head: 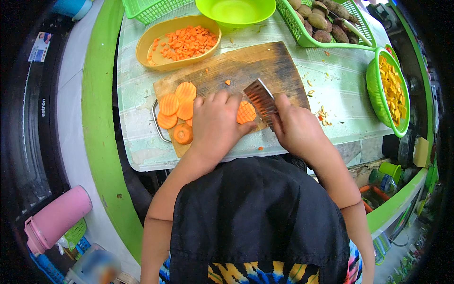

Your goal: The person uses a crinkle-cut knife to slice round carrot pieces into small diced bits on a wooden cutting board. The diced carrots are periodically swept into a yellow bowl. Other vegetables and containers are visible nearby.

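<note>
My right hand (299, 126) grips a crinkle cutter (260, 97) with a wavy metal blade. Its blade stands just right of a ridged carrot slice (246, 112) that shows crossing lines. The thumb and forefinger of my left hand (217, 122) hold that slice against the wooden cutting board (248, 64); the palm side is hidden. Several round, ridged carrot slices (177, 104) lie left of my left hand, some overlapping. Below them is a thicker carrot end piece (183, 134). A small carrot scrap (227, 82) rests higher on the board.
Beyond the board stand a tan oval bowl (144, 62) of diced carrot, a lime-green bowl (236, 12) and a green basket (308, 42) of root vegetables with a light-handled utensil. A green colander (376, 96) of yellow-orange cubes sits right. Seeds and scraps (322, 115) lie on the table (340, 78).
</note>
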`<state>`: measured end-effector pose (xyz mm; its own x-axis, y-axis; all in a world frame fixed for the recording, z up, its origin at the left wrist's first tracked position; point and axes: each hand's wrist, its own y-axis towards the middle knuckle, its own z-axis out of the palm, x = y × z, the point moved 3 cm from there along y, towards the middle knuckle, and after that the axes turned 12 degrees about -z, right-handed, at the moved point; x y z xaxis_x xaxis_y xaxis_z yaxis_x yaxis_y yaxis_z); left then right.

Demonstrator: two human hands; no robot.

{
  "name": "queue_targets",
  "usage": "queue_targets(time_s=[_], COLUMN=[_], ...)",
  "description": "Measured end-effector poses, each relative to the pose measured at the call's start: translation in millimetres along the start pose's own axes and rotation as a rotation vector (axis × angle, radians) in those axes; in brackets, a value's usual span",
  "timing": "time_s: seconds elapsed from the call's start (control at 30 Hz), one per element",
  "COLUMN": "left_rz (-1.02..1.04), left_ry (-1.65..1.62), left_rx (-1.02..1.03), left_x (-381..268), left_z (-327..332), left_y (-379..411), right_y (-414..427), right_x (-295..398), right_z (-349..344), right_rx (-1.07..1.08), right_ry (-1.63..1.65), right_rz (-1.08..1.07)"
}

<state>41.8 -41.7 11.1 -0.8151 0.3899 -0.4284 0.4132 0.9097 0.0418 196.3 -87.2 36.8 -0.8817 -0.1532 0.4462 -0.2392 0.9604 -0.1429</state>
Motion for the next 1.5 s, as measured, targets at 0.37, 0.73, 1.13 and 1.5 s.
queue_targets(time_s=[0.37,0.73,1.13,1.5], left_rz=[0.034,0.026,0.059,0.002], left_ry=[-0.055,-0.103,-0.066,-0.051], left_rx=[0.008,-0.132,-0.109,-0.090], left_x=[14.3,17.6,17.8,20.8], left_z=[9.0,2.7,3.8,7.2], left_y=[-7.2,-12.1,-11.9,-15.4], right_y=[15.5,17.2,26.4,19.0], right_x=[16.7,16.4,11.8,12.4], right_z=[22.9,5.9,17.2,21.4], right_rx=[0.126,0.086,0.199,0.180], right_ry=[-0.211,-0.135,-0.132,-0.144], right_rz=[-0.092,-0.093,-0.065,-0.082])
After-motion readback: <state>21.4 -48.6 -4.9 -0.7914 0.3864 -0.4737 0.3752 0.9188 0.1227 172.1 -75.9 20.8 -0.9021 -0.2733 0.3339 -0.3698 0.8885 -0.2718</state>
